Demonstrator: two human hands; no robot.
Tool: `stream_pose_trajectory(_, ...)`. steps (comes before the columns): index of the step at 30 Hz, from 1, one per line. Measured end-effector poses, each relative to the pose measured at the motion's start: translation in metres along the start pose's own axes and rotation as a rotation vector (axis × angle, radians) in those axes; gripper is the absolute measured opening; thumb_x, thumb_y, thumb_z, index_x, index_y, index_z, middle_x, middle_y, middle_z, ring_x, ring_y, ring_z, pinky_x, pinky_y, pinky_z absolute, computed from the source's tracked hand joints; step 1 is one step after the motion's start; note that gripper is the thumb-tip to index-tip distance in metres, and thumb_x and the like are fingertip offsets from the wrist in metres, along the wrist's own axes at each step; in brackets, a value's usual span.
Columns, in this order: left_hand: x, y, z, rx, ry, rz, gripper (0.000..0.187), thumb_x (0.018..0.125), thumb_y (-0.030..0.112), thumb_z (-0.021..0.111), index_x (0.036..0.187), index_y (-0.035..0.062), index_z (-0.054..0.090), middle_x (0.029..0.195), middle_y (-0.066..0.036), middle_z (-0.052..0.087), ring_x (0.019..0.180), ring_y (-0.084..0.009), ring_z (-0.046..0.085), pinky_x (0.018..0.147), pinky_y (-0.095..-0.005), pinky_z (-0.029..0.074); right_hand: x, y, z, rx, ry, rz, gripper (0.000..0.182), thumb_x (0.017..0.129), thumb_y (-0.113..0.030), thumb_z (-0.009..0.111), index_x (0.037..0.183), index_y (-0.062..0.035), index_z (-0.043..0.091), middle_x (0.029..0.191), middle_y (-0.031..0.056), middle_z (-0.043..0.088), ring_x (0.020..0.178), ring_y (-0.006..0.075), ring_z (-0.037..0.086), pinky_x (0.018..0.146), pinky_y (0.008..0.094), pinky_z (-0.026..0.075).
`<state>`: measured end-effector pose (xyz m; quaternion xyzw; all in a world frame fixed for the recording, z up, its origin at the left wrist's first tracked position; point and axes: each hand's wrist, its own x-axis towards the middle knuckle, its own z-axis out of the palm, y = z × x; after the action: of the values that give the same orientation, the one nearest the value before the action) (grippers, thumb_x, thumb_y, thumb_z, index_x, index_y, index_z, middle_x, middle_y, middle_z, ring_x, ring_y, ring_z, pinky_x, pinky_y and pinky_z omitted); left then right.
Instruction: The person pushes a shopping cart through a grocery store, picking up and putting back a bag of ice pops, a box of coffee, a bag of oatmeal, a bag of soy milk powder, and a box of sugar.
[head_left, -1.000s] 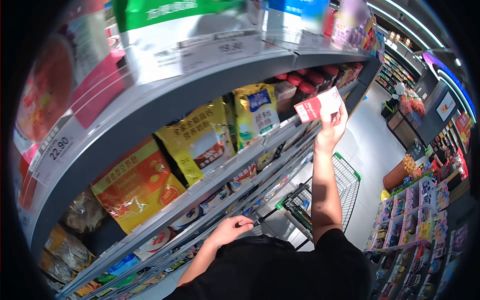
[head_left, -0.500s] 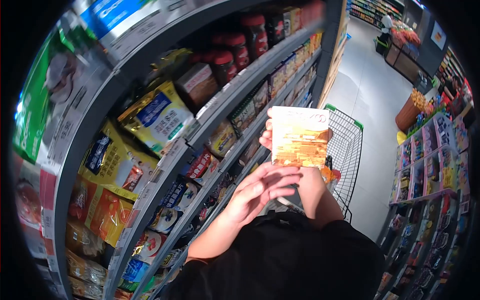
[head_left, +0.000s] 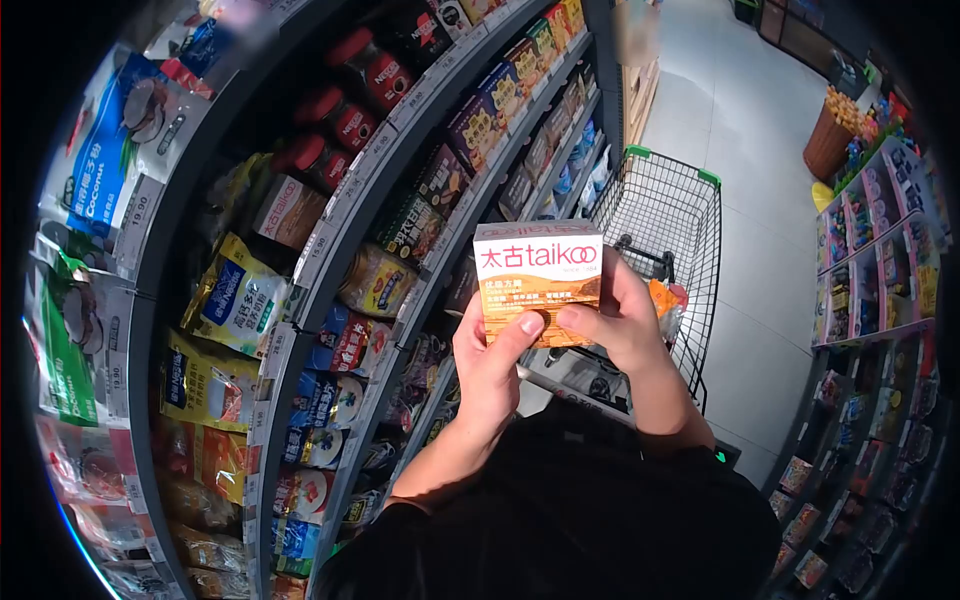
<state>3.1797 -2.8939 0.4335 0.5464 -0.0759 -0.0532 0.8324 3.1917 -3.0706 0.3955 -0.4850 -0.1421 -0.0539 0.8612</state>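
A white and orange-brown Taikoo box of sugar cubes (head_left: 540, 262) is held in front of my chest, its printed front turned up to the camera. My left hand (head_left: 488, 365) grips the lower left side, thumb lying on the front face. From the other side my right hand (head_left: 628, 318) holds the right edge, its thumb also pressed on the lower front. The remaining fingers are mostly hidden behind the box. A similar Taikoo box (head_left: 289, 211) stands on the shelf to the left, beside red-lidded coffee jars (head_left: 350, 122).
Along the left run store shelves (head_left: 345, 195) with bagged milk powder (head_left: 235, 297) and other packets. A wire shopping cart (head_left: 690, 215) with green corners stands just beyond my hands, an orange package (head_left: 665, 300) inside. Across the tiled aisle (head_left: 745, 190) is a pink display rack (head_left: 868, 270).
My left hand, open below the box before, has closed on its left side. The box has tipped so its front label shows, and it sits lower and further left. The view has shifted.
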Motion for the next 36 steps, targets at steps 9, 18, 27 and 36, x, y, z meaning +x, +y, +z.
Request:
stream_pose_trajectory(9,0.005,-0.016,0.031,0.059,0.021,-0.042,0.048,0.099,0.015,0.077,0.14,-0.0038,0.061,0.129,-0.013,0.074,0.118,-0.0173,0.069,0.108,-0.0356,0.052,-0.007,-0.006,-0.02,0.13,0.087,-0.036,0.053,0.095,-0.005,0.081,0.141,0.0022,0.057,0.13,0.0111,0.072,0.122,0.0172,0.069,0.109,0.0363,0.053)
stream_pose_trajectory(18,0.0,-0.015,0.024,0.176,0.036,0.101,0.057,0.091,-0.001,0.086,0.14,-0.0012,0.056,0.129,-0.01,0.071,0.118,-0.0165,0.069,0.107,-0.0353,0.055,-0.006,-0.003,-0.023,0.1,0.008,-0.044,0.073,0.094,-0.008,0.082,0.156,0.004,0.046,0.141,0.011,0.064,0.131,0.0185,0.063,0.114,0.0367,0.048)
stream_pose_trajectory(27,-0.001,-0.009,-0.007,0.191,-0.18,0.142,0.074,0.081,0.001,0.095,0.143,-0.0015,0.054,0.132,-0.013,0.069,0.123,-0.0207,0.068,0.11,-0.0399,0.053,-0.016,-0.011,-0.02,0.059,0.025,-0.18,0.087,0.078,-0.014,0.101,0.149,0.0066,0.054,0.133,0.0098,0.064,0.124,0.0183,0.065,0.107,0.0336,0.052)
stream_pose_trajectory(36,0.005,0.0,-0.02,0.022,-0.248,0.025,0.077,0.075,0.002,0.098,0.14,0.0027,0.056,0.132,-0.012,0.07,0.123,-0.021,0.068,0.107,-0.0382,0.054,-0.023,-0.02,-0.006,-0.354,0.043,-0.368,0.07,0.073,-0.02,0.104,0.125,0.0072,0.068,0.123,0.0148,0.069,0.112,0.0201,0.069,0.098,0.0339,0.055)
